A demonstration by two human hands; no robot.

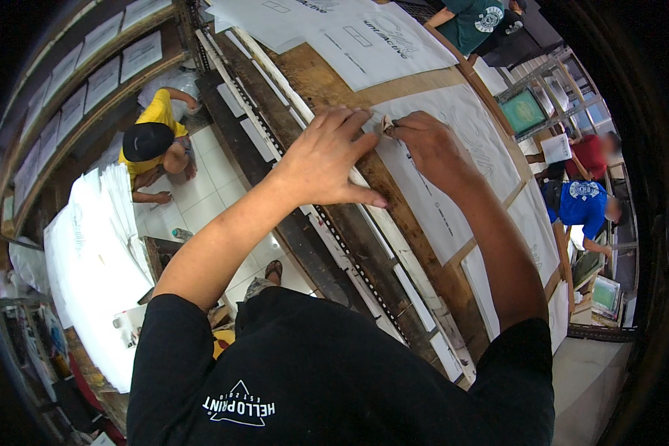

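Observation:
My left hand (327, 156) lies with its fingers spread over the white rail (405, 245) along the long wooden table (442, 279). Its fingertips reach the corner of a white printed sheet (435, 204). Just to the right, my right hand (427, 149) is closed in a pinch on a small pale and brown piece (387, 125) at that corner. The piece is too small to name. Dark printing shows on the sheet, which lies flat under my right wrist.
More printed sheets (379, 52) lie farther up the table, and others (539, 223) to the right. A person in yellow (156, 123) crouches on the left, beside racks of sheets (100, 85). A paper stack (89, 253) stands near left. Other people (583, 201) are on the right.

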